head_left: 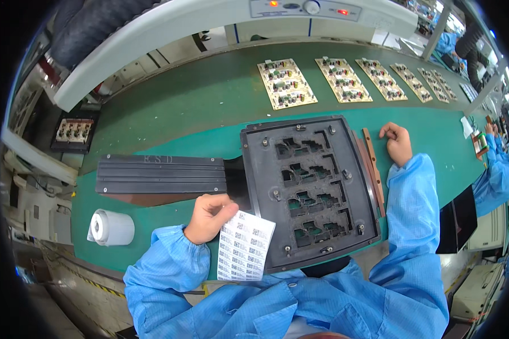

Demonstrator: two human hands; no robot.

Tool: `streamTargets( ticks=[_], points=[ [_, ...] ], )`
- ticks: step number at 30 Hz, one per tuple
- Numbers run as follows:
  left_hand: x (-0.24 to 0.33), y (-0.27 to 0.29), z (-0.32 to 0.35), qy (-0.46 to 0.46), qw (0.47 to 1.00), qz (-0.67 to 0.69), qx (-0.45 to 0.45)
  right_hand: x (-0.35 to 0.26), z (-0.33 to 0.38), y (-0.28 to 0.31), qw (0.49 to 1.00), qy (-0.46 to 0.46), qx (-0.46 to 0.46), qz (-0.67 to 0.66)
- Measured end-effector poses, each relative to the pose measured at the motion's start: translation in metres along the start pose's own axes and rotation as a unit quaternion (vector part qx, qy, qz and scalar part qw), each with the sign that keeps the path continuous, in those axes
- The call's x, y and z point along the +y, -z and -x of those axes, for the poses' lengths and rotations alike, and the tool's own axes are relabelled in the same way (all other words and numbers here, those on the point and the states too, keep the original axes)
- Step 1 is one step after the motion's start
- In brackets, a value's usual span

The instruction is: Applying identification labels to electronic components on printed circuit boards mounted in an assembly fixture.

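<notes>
My left hand (211,218) is closed, its thumb and fingers pinching the top corner of a white sheet of labels (245,248) printed with small square codes. The sheet hangs by the near left corner of a black fixture frame (254,186), which has several cut-out pockets and small metal posts. Past the frame's right side, my right hand (397,144) rests on the green mat with its fingers curled in and nothing seen in them. A brown strip (373,169) lies between that hand and the frame.
Several populated circuit boards (288,83) stand in a row along the far side. Left of the frame are a long black ribbed block (161,175) and a white roll (112,227). A white overhead bar (169,37) spans the bench. Another person's blue sleeve (495,172) shows at right.
</notes>
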State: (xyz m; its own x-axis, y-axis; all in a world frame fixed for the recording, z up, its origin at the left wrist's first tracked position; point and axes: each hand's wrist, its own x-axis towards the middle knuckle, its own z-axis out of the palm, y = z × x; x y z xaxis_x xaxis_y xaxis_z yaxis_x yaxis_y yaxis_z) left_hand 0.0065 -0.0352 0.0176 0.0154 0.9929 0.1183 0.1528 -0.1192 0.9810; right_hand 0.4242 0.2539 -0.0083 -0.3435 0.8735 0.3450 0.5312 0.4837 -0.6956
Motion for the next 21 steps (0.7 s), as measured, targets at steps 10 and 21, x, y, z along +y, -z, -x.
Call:
streamTargets(
  ticks=[10,21],
  points=[
    [0.052,0.003,0.041,-0.190,0.981,-0.019,0.010,-0.191,0.100,-0.037,0.905,0.356,0.184,-0.141],
    [0.117,0.034,0.103,-0.344,0.908,-0.220,-0.094,-0.325,0.160,-0.125,0.868,0.262,-0.288,-0.308]
  ],
)
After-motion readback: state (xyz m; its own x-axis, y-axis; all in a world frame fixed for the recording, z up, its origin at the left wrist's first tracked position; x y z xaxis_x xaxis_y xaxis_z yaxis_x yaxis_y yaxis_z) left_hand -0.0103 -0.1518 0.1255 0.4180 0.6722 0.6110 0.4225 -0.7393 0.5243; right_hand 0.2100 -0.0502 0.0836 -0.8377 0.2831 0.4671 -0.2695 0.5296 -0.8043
